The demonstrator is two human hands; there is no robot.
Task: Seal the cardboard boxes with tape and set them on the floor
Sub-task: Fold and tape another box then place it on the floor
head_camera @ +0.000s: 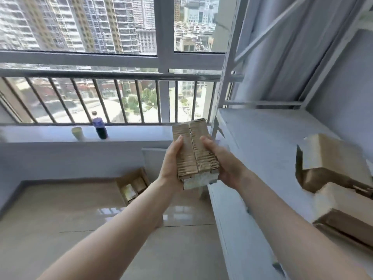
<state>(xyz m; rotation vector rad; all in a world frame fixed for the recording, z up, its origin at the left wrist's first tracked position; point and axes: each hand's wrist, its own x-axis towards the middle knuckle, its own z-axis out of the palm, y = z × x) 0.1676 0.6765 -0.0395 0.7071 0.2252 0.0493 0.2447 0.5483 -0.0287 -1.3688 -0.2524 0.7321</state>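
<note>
We hold a small taped cardboard box (194,152) in the air, above the floor (60,219) and beside the white shelf (262,138). Our left hand (171,164) and right hand (220,164) grip its sides, thumbs on top. Its long axis points away from us toward the window railing (101,75). Below lies an open carton (133,184); more boxes (333,158) sit on the shelf, and a bottle (99,126) stands on the sill.

Bright daylight through the window (96,27), floor (60,209) glare, edges blurred.

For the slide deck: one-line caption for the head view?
Both hands, left hand and right hand, hold a taped cardboard box above the floor.
</note>
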